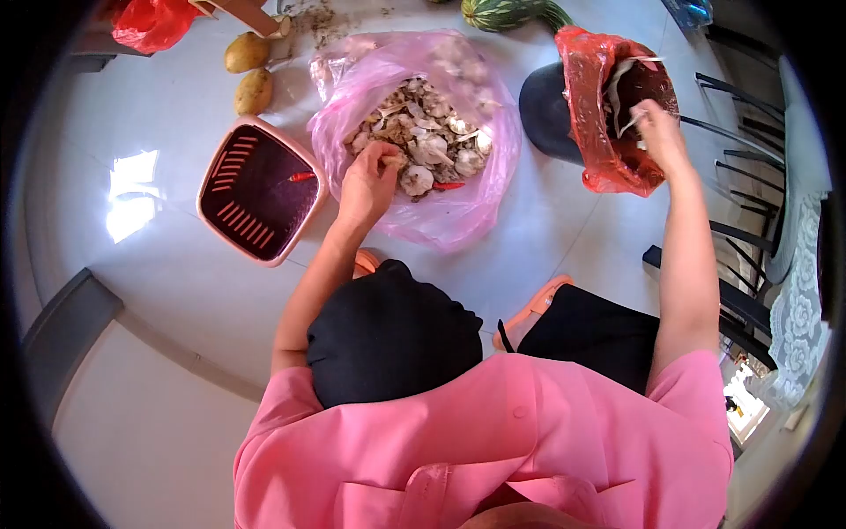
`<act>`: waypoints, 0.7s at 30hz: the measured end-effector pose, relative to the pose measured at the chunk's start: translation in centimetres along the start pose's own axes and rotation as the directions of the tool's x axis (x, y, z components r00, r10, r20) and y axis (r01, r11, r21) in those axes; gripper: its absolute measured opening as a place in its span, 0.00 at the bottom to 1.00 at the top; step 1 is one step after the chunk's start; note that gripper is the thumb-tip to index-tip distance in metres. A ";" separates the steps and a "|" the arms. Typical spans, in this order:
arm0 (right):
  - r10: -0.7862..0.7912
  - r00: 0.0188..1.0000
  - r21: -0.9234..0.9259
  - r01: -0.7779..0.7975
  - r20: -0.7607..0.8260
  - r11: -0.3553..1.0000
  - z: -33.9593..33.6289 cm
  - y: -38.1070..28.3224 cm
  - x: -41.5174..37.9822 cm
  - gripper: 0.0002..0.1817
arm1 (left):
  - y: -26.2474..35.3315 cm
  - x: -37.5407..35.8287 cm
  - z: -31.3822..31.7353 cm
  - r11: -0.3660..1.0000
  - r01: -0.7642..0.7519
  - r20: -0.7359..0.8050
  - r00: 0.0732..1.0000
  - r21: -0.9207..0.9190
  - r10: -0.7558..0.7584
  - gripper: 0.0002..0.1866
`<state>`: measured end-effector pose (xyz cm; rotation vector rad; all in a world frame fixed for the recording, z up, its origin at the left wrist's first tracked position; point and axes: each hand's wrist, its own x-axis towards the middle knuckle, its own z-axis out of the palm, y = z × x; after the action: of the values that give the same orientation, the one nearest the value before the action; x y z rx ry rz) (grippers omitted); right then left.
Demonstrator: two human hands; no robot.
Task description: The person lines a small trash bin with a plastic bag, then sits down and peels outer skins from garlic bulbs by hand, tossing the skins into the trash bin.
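Note:
My left hand (370, 181) reaches into the left side of a pink plastic bag (480, 207), its fingers curled closed among the garlic; I cannot tell what they hold. Whole garlic bulbs (417, 180), loose skins and dry stalks fill the bag, with a red chilli (448, 185) near the front. Out to the right, my right hand (659, 134) is over a dark bin (548, 113) lined with a red plastic bag (589, 97). Its fingers are pinched at a pale strip of garlic skin (628, 126). More pale strips hang inside the liner.
A pink plastic basket (206, 198) with a red chilli (301, 176) in it stands left of the garlic bag. Two potatoes (248, 72) and a green striped gourd (502, 12) lie farther back on the floor. Dark chair legs (749, 167) line the right side.

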<state>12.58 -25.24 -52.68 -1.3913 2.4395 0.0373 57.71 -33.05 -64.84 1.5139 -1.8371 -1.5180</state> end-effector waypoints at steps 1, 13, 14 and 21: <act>0.085 0.975 -0.141 -0.056 0.204 0.988 1.0 0.4 1.0 0.18 | -0.1 0.0 0.2 1.000 -0.003 0.005 1.000 0.001 0.003 0.09; -0.120 0.972 -0.083 0.105 -0.204 0.991 -5.5 -15.1 -5.2 0.11 | 2.0 3.7 -0.8 0.715 -0.433 0.037 0.867 0.549 0.497 0.15; -0.270 0.932 0.045 0.288 -0.241 0.956 -3.7 -16.7 -5.4 0.12 | 1.9 4.3 -0.5 0.739 -0.377 0.025 0.898 0.558 0.439 0.16; -0.437 0.889 0.020 0.438 0.138 0.899 15.0 -25.9 -3.8 0.18 | -0.1 7.3 0.3 0.828 -0.213 -0.006 0.968 0.518 0.252 0.21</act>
<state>40.26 -32.84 -62.12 -1.8452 1.9650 0.0396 54.63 -39.09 -67.64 1.4480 -2.4078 -0.8792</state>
